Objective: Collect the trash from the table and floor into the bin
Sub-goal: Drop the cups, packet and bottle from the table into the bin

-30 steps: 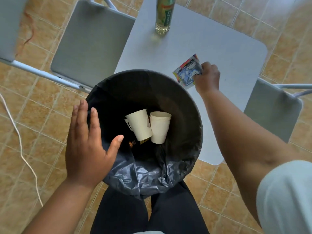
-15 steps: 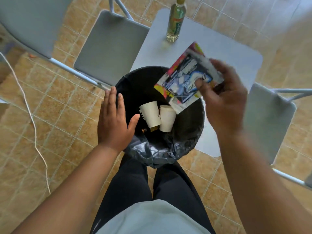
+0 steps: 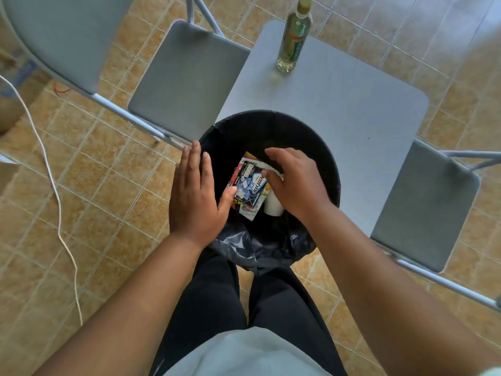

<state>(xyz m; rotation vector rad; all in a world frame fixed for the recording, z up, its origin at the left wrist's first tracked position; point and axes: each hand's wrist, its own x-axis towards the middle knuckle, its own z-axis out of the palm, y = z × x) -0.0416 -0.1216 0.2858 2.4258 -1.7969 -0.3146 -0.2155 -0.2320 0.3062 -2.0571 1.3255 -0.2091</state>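
The right hand (image 3: 295,183) hovers over the bin (image 3: 320,147), its grip loose and wide, fingers spread, holding nothing. The wrapper (image 3: 250,185) lies inside the bin at the hand's nine o'clock, beside a paper cup (image 3: 273,204). The left hand (image 3: 193,196) rests flat and open on the rim at nine o'clock. A bottle (image 3: 294,36) stands on the counter (image 3: 352,104) at twelve o'clock.

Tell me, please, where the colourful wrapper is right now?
In the head view, the colourful wrapper sits inside the black bin, between the left hand and the right hand, beside a paper cup.
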